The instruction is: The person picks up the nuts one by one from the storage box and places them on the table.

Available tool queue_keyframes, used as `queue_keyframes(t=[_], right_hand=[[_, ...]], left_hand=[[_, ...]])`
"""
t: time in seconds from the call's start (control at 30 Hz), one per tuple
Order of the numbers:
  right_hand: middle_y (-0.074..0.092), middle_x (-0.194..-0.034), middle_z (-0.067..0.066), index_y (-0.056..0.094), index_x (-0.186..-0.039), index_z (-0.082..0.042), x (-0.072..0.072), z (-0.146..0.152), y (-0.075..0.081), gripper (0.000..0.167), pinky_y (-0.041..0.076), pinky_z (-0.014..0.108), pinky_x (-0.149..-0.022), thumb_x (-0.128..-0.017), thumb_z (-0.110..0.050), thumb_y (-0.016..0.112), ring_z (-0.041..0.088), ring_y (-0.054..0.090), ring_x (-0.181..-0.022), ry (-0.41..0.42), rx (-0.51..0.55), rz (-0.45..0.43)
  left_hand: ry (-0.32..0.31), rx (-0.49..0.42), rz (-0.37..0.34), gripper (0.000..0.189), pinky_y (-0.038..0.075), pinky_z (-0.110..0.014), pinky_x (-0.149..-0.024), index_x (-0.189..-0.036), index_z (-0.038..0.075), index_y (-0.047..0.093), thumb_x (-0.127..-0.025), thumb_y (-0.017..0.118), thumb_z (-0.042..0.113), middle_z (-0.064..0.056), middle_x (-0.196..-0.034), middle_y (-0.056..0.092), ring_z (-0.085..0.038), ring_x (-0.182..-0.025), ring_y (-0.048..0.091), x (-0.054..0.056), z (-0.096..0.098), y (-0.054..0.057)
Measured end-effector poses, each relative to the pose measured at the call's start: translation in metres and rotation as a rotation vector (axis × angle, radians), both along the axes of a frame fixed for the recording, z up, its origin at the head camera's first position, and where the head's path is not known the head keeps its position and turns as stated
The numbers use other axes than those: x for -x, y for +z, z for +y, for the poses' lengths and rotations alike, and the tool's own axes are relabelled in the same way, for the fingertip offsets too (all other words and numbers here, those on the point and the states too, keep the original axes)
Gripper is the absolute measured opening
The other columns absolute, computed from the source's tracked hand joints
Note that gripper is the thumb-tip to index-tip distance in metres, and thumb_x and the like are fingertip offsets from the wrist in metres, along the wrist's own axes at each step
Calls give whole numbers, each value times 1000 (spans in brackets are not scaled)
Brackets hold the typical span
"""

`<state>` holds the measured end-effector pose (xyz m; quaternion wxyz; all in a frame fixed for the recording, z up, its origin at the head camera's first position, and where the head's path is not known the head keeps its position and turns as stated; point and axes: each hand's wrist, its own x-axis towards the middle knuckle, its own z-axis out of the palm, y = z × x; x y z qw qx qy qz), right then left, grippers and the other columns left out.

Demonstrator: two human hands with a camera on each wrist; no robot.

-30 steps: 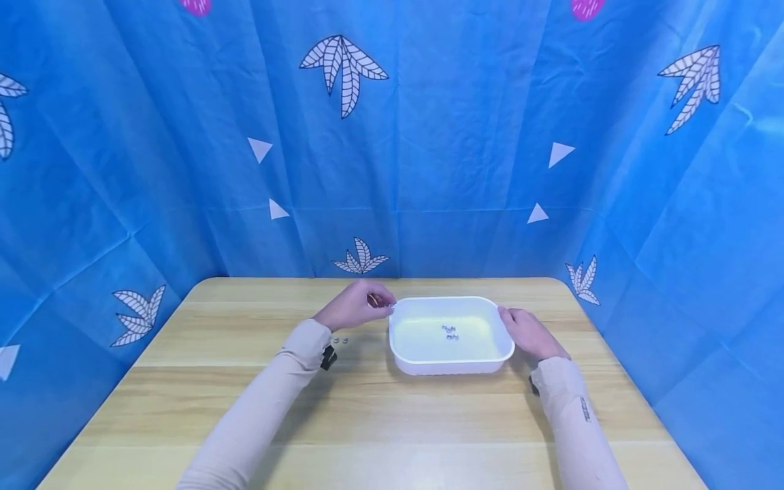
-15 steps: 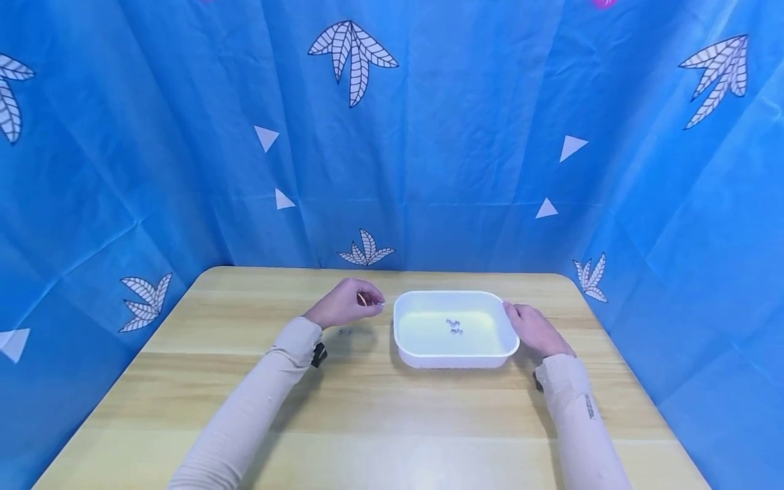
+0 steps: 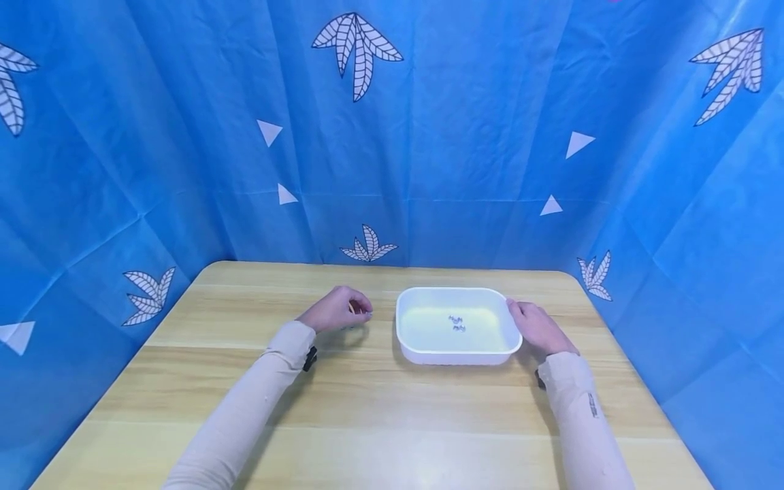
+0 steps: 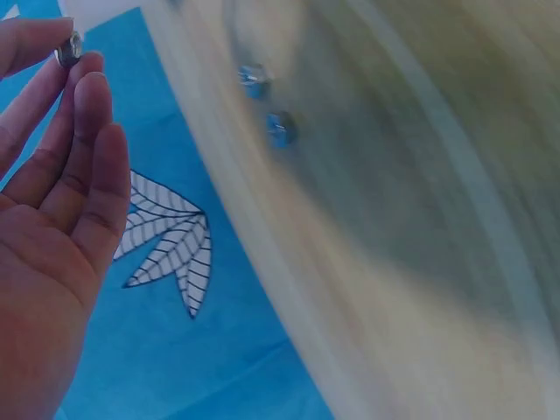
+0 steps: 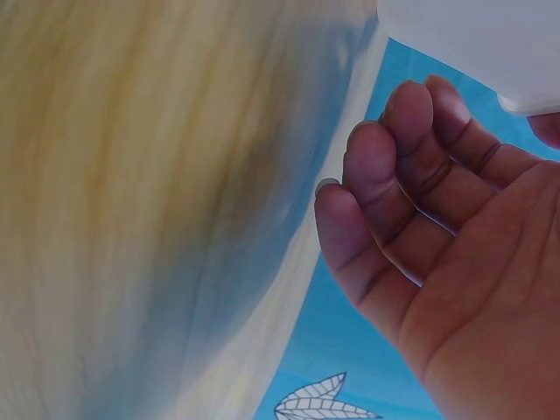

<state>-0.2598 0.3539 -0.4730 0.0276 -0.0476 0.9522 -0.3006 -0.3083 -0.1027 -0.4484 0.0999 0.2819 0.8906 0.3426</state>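
Note:
My left hand (image 3: 335, 310) is over the table, left of a white plastic tub (image 3: 456, 358). Its thumb and forefinger pinch a small shiny metal nut (image 4: 69, 51), best seen in the left wrist view; the other fingers are bent loosely. Two similar nuts (image 4: 280, 129) lie on the table under this hand, mostly hidden in the head view. Several small shiny nuts (image 3: 456, 320) sit mid-floor in the tub. At the tub's right side, my right hand (image 3: 540, 329) grips the wall, thumb at the rim and fingers outside, as the right wrist view (image 5: 455, 236) partly shows.
A light wooden table (image 3: 367, 429) carries the tub near its far side. Behind it and at both sides hangs a blue curtain (image 3: 478, 136) with leaf and triangle prints. Dark wrist straps (image 3: 310, 358) show at both cuffs.
My left hand has moved left, away from the tub's left rim, with the nut still in its fingertips. The right hand keeps its grip on the tub. The head view has tilted slightly down.

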Motion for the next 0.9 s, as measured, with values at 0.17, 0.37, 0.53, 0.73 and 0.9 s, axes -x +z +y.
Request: queue_keyframes(t=[0.17, 0.37, 0.53, 0.73, 0.9], right_hand=[[70, -122, 20, 66, -126, -5, -1, -1, -1, 67, 47, 62, -109, -112, -52, 20, 40, 65, -120, -7, 11, 4], [70, -118, 16, 67, -123, -7, -1, -2, 1, 72, 48, 60, -107, -110, -58, 17, 34, 66, -115, -5, 4, -2], [70, -118, 16, 67, -123, -7, -3, -2, 3, 74, 48, 60, -106, -109, -59, 16, 33, 66, -114, -5, 6, -12], [71, -113, 15, 67, -119, -8, -3, -3, 4, 72, 50, 58, -104, -110, -57, 16, 30, 66, -109, -7, 6, -7], [71, -112, 15, 67, -120, -7, -2, -2, 2, 67, 49, 58, -105, -111, -53, 19, 30, 67, -109, -7, 12, -10]], left_hand=[[1, 13, 9, 17, 59, -29, -82, -105, 3, 77, -92, 74, 13, -1, -94, 77, -13, -87, 67, 2, -6, -9], [-4, 41, 15, 15, 60, -26, -82, -105, 5, 78, -92, 75, 12, -1, -96, 77, -11, -87, 67, 6, -11, -20], [-31, 72, 43, 14, 60, -25, -82, -104, 6, 78, -90, 76, 11, -2, -97, 78, -9, -87, 68, 6, -15, -27], [-24, 130, 75, 13, 61, -28, -85, -103, 8, 79, -90, 77, 10, -3, -100, 78, -11, -89, 69, 4, -14, -29], [-15, 182, 99, 12, 61, -33, -91, -103, 10, 79, -91, 77, 11, -3, -103, 78, -14, -96, 70, 3, -11, -31]])
